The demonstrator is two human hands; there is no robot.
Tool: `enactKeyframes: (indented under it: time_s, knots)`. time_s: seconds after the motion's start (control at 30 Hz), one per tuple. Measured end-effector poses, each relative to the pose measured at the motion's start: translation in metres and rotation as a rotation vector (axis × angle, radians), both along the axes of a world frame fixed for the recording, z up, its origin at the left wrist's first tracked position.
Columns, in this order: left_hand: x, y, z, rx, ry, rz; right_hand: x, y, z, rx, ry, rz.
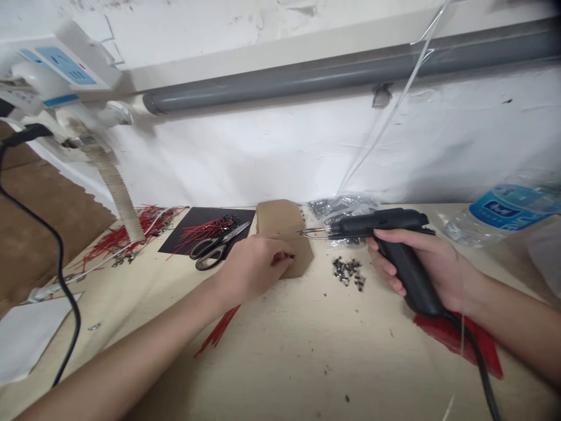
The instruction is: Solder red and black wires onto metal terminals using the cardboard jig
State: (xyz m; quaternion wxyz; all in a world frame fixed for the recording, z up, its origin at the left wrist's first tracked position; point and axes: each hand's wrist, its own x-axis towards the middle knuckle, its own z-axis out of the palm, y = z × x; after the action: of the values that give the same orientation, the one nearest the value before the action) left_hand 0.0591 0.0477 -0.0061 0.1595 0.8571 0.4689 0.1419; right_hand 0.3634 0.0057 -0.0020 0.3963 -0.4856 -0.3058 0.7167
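Presently at the centre of the bench: one brown cardboard piece point(280, 213), lying flat under the working area.

Item, left hand point(252, 266): over the cardboard's near half, thumb and forefinger brought together on a small dark part point(289, 255). Most of the part is covered by the fingertips; its long axis cannot be told.

Item, right hand point(451, 275): wrapped about the handle of a black soldering gun point(401, 257), forefinger laid near the trigger. Gun's barrel runs crosswise, two metal prongs point(316, 238) pointing left.

Relation of note: the prong ends stand over the cardboard's right side, beyond the pinched part and slightly right of it, near but apart. The left hand is at the part; the right hand is well to the right, only the prongs coming close.

Adjacent: a loose cluster of small components point(347, 273), right of the cardboard, between the two hands and nearer the right; red wires point(219, 332), emerging from beneath the left wrist, slanting toward the wearer, far ends hidden; scissors point(210, 251), left of the cardboard, part-way over a black sheet point(177, 225).
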Motion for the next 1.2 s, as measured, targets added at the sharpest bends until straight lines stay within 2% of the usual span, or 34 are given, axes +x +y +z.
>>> enactKeyframes:
  time_s: [0.17, 0.37, 0.57, 0.77, 1.0, 1.2]
  knots:
    - [-0.002, 0.000, -0.003, -0.008, -0.020, -0.017, 0.002, 0.000, -0.001, -0.006, 0.006, 0.002]
    - [-0.013, -0.012, 0.004, -0.011, -0.037, -0.077, 0.001, 0.000, -0.001, -0.008, -0.003, 0.002]
    - [-0.023, -0.021, 0.010, 0.000, -0.122, 0.000, -0.001, 0.000, 0.001, -0.017, -0.020, -0.015]
    - [-0.017, -0.021, 0.003, 0.036, -0.123, 0.059, -0.001, 0.000, 0.002, -0.006, -0.017, -0.009]
    - [-0.007, -0.017, -0.007, 0.048, -0.074, 0.028, 0.002, 0.000, 0.000, -0.022, -0.027, 0.002]
    - [-0.011, -0.020, -0.007, 0.037, -0.060, -0.022, 0.001, 0.001, -0.001, -0.009, -0.027, 0.007]
